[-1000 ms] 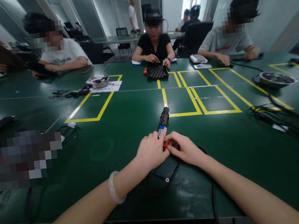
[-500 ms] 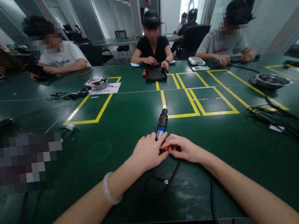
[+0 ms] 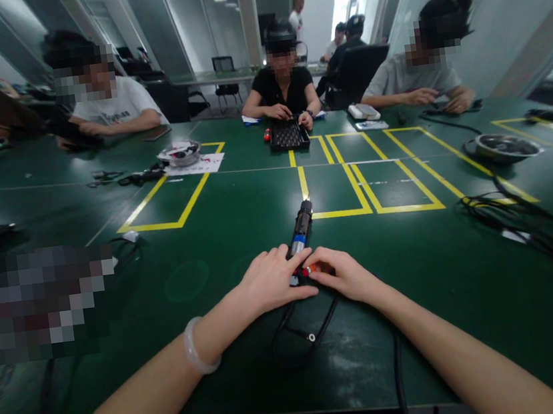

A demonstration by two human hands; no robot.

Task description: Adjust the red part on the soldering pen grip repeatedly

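Note:
A slim black power tool (image 3: pixel 300 229) with a blue band and a silver section lies on the green table, its narrow tip pointing away from me. My left hand (image 3: pixel 273 276) is laid over its near end, holding it, with the index finger and thumb on either side. Close by, my right hand (image 3: pixel 340 267) has its fingers bent in a pinch at a small red and orange piece (image 3: pixel 307 272) beside the tool's near end. Fingers partly cover that piece, so its kind cannot be made out. A black cable (image 3: pixel 279 344) with a round metal-ended plug (image 3: pixel 311 338) loops below my hands.
Yellow tape rectangles (image 3: pixel 340 213) mark the table (image 3: pixel 231 333). Coiled black cables (image 3: pixel 489 211) and a round bowl of dark items (image 3: pixel 505 145) lie right. Left are a clear bowl (image 3: pixel 179 153) and a blurred-out object (image 3: pixel 40 296). Across sits a person with a black tray (image 3: pixel 289 139).
My right fingers have shifted slightly, showing more of the red and orange piece. My left thumb and index finger are a little further apart. A person in the background has moved right.

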